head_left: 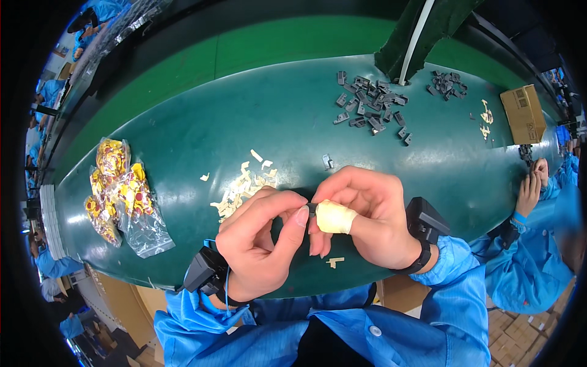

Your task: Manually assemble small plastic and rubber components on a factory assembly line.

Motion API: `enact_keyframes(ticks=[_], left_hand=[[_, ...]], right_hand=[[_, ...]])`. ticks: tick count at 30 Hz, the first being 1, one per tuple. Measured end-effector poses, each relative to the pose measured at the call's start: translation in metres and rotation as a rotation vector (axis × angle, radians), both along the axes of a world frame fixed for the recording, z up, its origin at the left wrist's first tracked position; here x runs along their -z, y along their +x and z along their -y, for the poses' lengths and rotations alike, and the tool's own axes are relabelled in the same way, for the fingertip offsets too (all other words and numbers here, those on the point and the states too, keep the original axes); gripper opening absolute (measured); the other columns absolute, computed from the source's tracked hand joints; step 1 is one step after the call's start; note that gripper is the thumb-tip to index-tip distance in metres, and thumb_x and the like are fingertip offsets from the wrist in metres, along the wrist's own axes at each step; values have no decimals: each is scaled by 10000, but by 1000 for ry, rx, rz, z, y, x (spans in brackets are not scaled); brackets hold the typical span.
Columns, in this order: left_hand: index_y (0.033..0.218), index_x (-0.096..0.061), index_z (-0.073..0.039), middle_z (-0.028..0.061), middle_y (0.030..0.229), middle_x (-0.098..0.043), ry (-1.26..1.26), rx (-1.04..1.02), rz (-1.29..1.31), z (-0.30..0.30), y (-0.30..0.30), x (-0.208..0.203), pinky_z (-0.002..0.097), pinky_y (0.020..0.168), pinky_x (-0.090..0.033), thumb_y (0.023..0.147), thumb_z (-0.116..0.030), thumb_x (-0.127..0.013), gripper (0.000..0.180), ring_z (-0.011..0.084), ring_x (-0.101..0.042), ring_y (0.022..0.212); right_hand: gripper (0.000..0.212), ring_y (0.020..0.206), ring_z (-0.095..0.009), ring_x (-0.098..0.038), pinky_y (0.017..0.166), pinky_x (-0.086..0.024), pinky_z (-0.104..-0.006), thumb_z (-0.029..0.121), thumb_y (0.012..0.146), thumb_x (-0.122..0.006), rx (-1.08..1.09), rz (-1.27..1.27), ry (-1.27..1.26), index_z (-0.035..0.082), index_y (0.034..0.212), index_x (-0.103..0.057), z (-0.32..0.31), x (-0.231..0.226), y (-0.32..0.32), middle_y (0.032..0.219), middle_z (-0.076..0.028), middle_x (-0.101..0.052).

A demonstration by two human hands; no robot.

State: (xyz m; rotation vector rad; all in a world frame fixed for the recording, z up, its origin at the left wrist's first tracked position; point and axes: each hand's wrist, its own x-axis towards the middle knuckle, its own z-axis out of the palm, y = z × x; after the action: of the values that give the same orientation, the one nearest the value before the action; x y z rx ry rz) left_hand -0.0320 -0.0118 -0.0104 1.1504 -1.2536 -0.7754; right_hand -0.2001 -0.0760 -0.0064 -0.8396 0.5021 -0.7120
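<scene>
My left hand (260, 235) and my right hand (376, 223) meet above the near part of the green table. Both pinch a small dark grey plastic part (312, 210) between thumb and fingers; most of it is hidden by the fingertips. A pale yellow covering (335, 218) wraps my right thumb. Beyond my left hand lies a loose pile of small cream plastic pieces (241, 191). One more cream piece (334, 262) rests on the table just below my right hand. A small grey part (328, 161) lies by itself beyond the hands.
Many dark grey parts (370, 101) are scattered at the far right, with a smaller heap (447, 84) beyond. Clear bags of yellow and red pieces (122, 192) lie at the left. A cardboard box (523, 115) stands near a co-worker's hands (531, 188) at the right.
</scene>
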Motion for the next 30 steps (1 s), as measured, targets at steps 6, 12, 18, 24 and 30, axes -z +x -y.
enact_keyframes(ticks=[6, 12, 18, 24, 30], left_hand=[[1037, -637, 92, 108, 856, -651, -2, 40, 31, 0, -2, 1, 250, 654, -462, 826, 122, -695, 221, 128, -602, 705], [1159, -582, 76, 92, 886, -653, 183, 52, -270, -4, -4, -11, 253, 685, -486, 858, 85, -682, 318, 115, -608, 754], [1002, -613, 59, 109, 752, -650, 322, -20, -227, -3, 4, -15, 252, 609, -468, 902, -34, -614, 137, 145, -590, 653], [904, -639, 71, 93, 718, -631, 217, 216, 157, 0, 30, -19, 248, 596, -446, 850, 24, -646, 72, 136, -586, 638], [995, -656, -4, 71, 681, -584, 332, 508, 660, -6, 31, -20, 324, 544, -444, 794, 26, -700, 208, 190, -575, 569]], right_hand=[[119, 699, -177, -695, 574, -550, -275, -47, 941, -566, 15, -19, -109, -68, 1058, -577, -4, 2, -2, 840, -133, -678], [179, 742, -240, -710, 616, -573, -307, -94, 912, -556, 90, -72, -134, -66, 1086, -587, 11, -3, -6, 883, -173, -686], [340, 771, -327, -714, 688, -587, -375, 117, 957, -431, 516, -22, -16, -31, 1242, -543, 48, 7, -19, 943, -213, -672], [251, 675, -278, -697, 598, -555, -332, 61, 918, -506, 495, -55, -148, -54, 1126, -586, 53, 2, -26, 851, -177, -673], [170, 575, -188, -640, 501, -477, -261, 7, 891, -543, 487, -122, -229, -46, 1030, -624, 54, 13, -21, 772, -125, -666]])
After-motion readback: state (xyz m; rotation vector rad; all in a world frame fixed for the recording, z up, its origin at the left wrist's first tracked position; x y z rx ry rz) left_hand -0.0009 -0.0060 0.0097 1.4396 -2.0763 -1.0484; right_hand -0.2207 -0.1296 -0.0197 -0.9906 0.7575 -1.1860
